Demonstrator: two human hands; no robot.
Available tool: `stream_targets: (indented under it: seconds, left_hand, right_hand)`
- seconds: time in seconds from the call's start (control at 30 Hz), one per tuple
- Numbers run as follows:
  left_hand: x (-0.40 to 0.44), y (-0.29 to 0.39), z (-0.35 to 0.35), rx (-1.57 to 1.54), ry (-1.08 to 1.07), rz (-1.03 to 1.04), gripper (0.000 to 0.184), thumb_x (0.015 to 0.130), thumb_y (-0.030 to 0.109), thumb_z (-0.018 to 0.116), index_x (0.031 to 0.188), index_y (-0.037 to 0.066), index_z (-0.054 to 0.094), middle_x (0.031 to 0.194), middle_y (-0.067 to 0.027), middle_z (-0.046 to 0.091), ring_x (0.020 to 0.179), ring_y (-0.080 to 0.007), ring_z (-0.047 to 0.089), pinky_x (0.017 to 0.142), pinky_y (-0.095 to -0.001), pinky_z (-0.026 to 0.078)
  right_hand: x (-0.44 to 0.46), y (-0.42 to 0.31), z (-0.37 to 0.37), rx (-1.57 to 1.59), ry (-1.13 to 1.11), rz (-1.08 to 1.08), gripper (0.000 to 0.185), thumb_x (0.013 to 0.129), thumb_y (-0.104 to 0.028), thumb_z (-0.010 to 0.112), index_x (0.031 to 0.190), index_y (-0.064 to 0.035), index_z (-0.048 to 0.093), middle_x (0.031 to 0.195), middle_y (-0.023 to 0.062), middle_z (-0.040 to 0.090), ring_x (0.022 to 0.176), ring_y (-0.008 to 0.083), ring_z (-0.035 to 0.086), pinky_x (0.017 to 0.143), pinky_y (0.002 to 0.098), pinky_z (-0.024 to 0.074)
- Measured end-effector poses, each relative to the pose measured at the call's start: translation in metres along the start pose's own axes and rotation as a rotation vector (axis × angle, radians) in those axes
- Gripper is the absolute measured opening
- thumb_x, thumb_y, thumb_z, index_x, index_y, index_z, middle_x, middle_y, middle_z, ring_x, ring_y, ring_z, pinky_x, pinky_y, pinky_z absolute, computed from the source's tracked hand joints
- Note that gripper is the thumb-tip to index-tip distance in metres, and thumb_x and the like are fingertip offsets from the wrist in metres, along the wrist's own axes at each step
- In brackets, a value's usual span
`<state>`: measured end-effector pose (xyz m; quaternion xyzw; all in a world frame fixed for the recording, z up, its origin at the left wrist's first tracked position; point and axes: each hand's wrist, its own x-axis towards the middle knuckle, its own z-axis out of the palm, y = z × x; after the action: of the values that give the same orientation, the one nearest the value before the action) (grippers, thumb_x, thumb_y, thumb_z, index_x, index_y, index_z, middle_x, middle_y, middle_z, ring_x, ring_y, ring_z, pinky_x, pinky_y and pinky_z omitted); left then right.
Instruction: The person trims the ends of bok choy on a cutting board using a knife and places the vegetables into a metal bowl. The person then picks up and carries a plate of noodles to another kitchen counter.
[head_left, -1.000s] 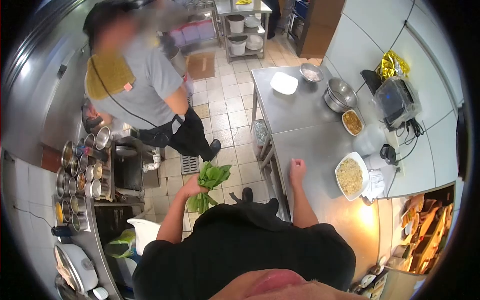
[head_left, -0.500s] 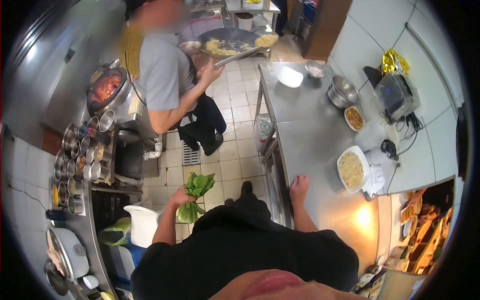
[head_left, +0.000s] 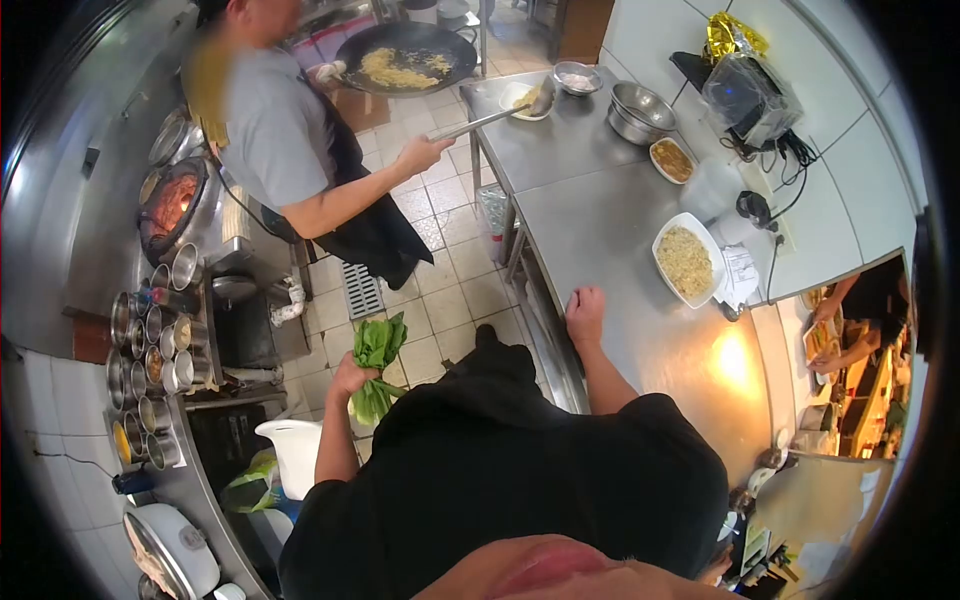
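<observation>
My left hand [head_left: 352,376] is closed around a bunch of leafy greens [head_left: 382,345]. The leaves point up and away from me, and the pale stems hang below the hand, above the tiled floor. My right hand [head_left: 585,313] rests at the near edge of the steel table [head_left: 590,225] with its fingers curled in, and nothing shows in it. Farther along that table, a co-worker's hand [head_left: 422,155] holds a ladle [head_left: 490,121] over a white bowl [head_left: 528,101] with yellowish food in it. The co-worker's other hand holds a wok [head_left: 405,62] with more of this food.
On the table stand a white dish of fried rice [head_left: 686,262], a dish of brown food [head_left: 671,160] and steel bowls [head_left: 641,112]. To the left are several steel seasoning pots [head_left: 155,335], a white stool [head_left: 293,455] and a rice cooker [head_left: 180,545]. A floor drain [head_left: 362,290] lies ahead.
The co-worker has brought the ladle from the wok to the white bowl, which now holds food. My view has shifted slightly. My left hand still holds the greens; my right stays at the table.
</observation>
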<state>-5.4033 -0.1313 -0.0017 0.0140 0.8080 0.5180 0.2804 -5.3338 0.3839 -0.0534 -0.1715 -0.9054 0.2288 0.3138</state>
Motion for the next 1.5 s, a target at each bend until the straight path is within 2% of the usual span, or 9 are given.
stream_targets:
  seconds: [0.27,0.43,0.73,1.0,1.1,1.2,1.27,1.4,1.5]
  left_hand:
    - [-0.006,-0.001,-0.002,0.029,0.041,-0.005,0.030,0.064,0.008,0.073,0.092,-0.001,0.067,0.084,-0.0062,0.069,0.077,-0.0167,0.063,0.072,-0.0322,0.051]
    - [0.000,-0.034,-0.004,-0.045,0.026,0.020,0.028,0.064,0.005,0.071,0.091,-0.002,0.066,0.082,-0.0061,0.068,0.075,-0.0180,0.064,0.071,-0.0328,0.051]
    - [0.009,-0.041,-0.003,-0.036,-0.024,-0.001,0.022,0.064,0.005,0.068,0.086,-0.001,0.066,0.077,-0.0056,0.065,0.072,-0.0181,0.062,0.068,-0.0334,0.049]
    - [0.017,0.008,0.015,0.012,-0.298,-0.193,0.018,0.067,0.003,0.068,0.083,-0.002,0.062,0.081,-0.0036,0.064,0.074,-0.0178,0.059,0.066,-0.0335,0.047]
    - [0.024,0.019,0.022,0.032,-0.362,-0.205,0.017,0.068,0.003,0.068,0.083,-0.003,0.061,0.083,-0.0040,0.064,0.076,-0.0186,0.058,0.067,-0.0339,0.046]
    - [0.033,0.021,0.028,0.046,-0.425,-0.159,0.018,0.070,0.006,0.067,0.085,-0.002,0.062,0.087,-0.0066,0.064,0.080,-0.0212,0.059,0.070,-0.0350,0.046]
    - [0.038,0.021,0.032,0.054,-0.470,-0.128,0.019,0.072,0.008,0.066,0.087,-0.002,0.063,0.089,-0.0084,0.064,0.082,-0.0229,0.059,0.072,-0.0358,0.046]
    - [0.045,0.022,0.042,0.061,-0.544,-0.064,0.021,0.074,0.012,0.065,0.090,-0.001,0.064,0.094,-0.0120,0.064,0.087,-0.0263,0.059,0.076,-0.0372,0.046]
    - [0.051,0.027,0.050,0.068,-0.609,0.023,0.023,0.076,0.015,0.064,0.092,-0.001,0.065,0.098,-0.0147,0.064,0.091,-0.0288,0.060,0.080,-0.0383,0.047]
  right_hand:
    - [-0.001,-0.007,-0.002,-0.030,0.027,-0.011,0.004,0.086,-0.006,0.059,0.088,-0.0028,0.059,0.090,0.0179,0.055,0.087,0.0370,0.053,0.078,0.0450,0.0441]
    - [-0.001,-0.002,0.001,-0.061,0.015,-0.008,0.005,0.086,-0.008,0.059,0.087,-0.0033,0.059,0.090,0.0175,0.054,0.087,0.0369,0.053,0.078,0.0449,0.0442]
    - [-0.004,0.006,0.005,-0.110,-0.014,0.022,0.010,0.084,-0.010,0.058,0.091,-0.0041,0.060,0.096,0.0178,0.056,0.093,0.0377,0.054,0.082,0.0459,0.0461]
    - [-0.001,-0.001,-0.004,-0.020,-0.001,0.094,0.010,0.084,-0.011,0.058,0.089,-0.0031,0.060,0.092,0.0179,0.056,0.091,0.0366,0.055,0.079,0.0445,0.0469]
    - [0.002,-0.001,-0.012,0.087,-0.035,0.260,0.013,0.085,-0.014,0.061,0.090,-0.0025,0.061,0.088,0.0172,0.057,0.087,0.0357,0.057,0.078,0.0425,0.0477]
    - [-0.016,-0.006,-0.039,0.091,0.093,0.462,0.016,0.084,-0.016,0.064,0.091,-0.0021,0.061,0.086,0.0164,0.057,0.085,0.0346,0.058,0.077,0.0415,0.0481]
    - [-0.043,0.002,-0.049,0.037,0.140,0.494,0.016,0.083,-0.015,0.065,0.091,-0.0024,0.061,0.087,0.0164,0.057,0.086,0.0347,0.057,0.078,0.0418,0.0477]
    - [-0.080,0.005,-0.064,-0.035,0.209,0.318,0.017,0.080,-0.015,0.067,0.089,-0.0026,0.060,0.090,0.0167,0.055,0.089,0.0357,0.055,0.079,0.0427,0.0465]
    - [-0.079,0.002,-0.063,-0.035,0.202,0.330,0.018,0.078,-0.013,0.069,0.086,-0.0025,0.058,0.090,0.0171,0.054,0.089,0.0365,0.053,0.079,0.0432,0.0458]
